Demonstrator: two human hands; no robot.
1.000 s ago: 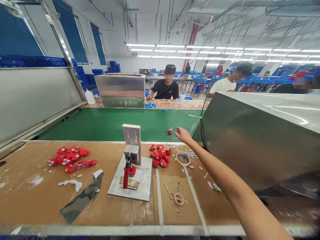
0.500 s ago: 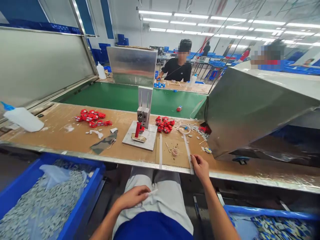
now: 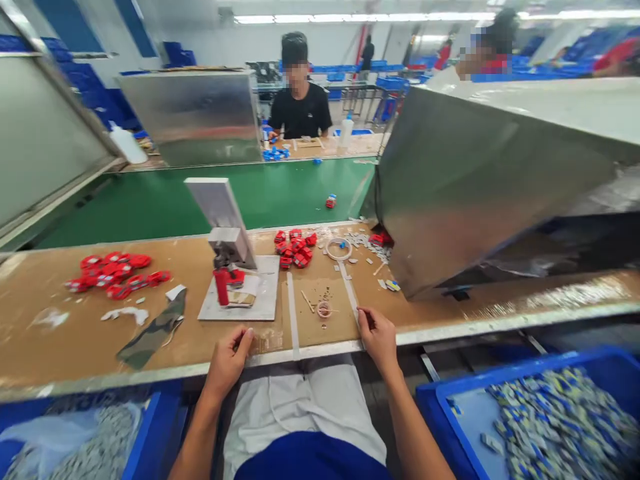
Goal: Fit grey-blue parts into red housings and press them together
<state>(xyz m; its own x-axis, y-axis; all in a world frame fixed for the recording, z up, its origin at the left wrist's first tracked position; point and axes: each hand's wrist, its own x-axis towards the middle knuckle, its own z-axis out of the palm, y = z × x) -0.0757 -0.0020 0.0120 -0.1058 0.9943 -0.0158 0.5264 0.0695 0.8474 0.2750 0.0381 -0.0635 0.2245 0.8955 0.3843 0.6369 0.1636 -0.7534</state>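
Left hand: here's my bare left hand [image 3: 227, 363], lower middle of the frame at the table's front edge, just below the clamp fixture; fingers curled in, thumb close to forefinger, and whether anything is pinched there I cannot tell.
Right hand: and my bare right hand [image 3: 380, 341], right of centre at the same edge, fingers bent, thumb and forefinger near the right-hand white tape strip [image 3: 350, 290]; a grip on anything, I cannot tell.
Clamp fixture: the grey metal clamp fixture with a red handle [image 3: 237, 250] stands upright left of centre on its pale square plate [image 3: 265, 293], a red piece in it.
Red pieces: one loose heap of small red plastic pieces [image 3: 296, 250] just right of the fixture, a wider red heap [image 3: 116, 272] at left.
Between the strips: a small round pinkish cup [image 3: 324, 309], a thin stick laid across it, another thin wooden stick [image 3: 307, 301] beside it.
Tape roll: white ring [image 3: 339, 249], lying flat behind the cup.
Green belt: green flat surface [image 3: 280, 190] across the middle, one red-and-white piece [image 3: 331, 201] on it.
Lower corners: blue plastic bins, left [image 3: 155, 427] and right [image 3: 445, 413], both full of small parts.
Top centre: a person in a black shirt [image 3: 303, 110] sits opposite.
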